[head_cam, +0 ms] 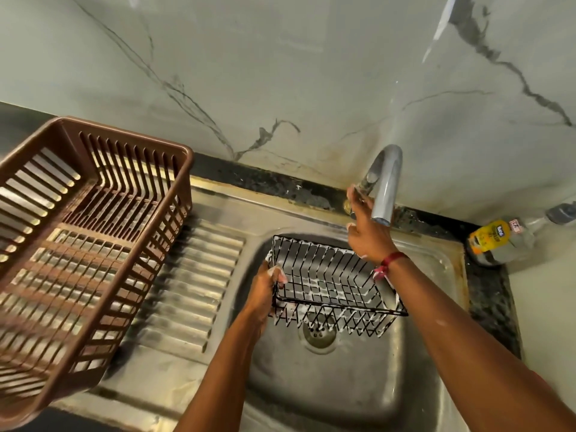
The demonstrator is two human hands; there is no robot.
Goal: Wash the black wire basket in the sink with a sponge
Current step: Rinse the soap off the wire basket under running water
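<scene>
Black wire basket (336, 277) is hanging tilted in the sink (343, 385), just above the drain (319, 333). Its wires are showing white with foam, so I'd judge the scrubbing largely done and the rinse still to come. Left hand (265, 291) is curling its fingers round the basket's left rim, while the right hand (366, 232) is reaching far to the lever behind the tap (385, 182), touching it, though I cannot tell whether it is gripping; no water is running and no sponge is showing.

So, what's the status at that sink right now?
Left hand grips soapy black wire basket in the sink. Right hand up at the faucet, grip unclear. Nothing blocking.
</scene>
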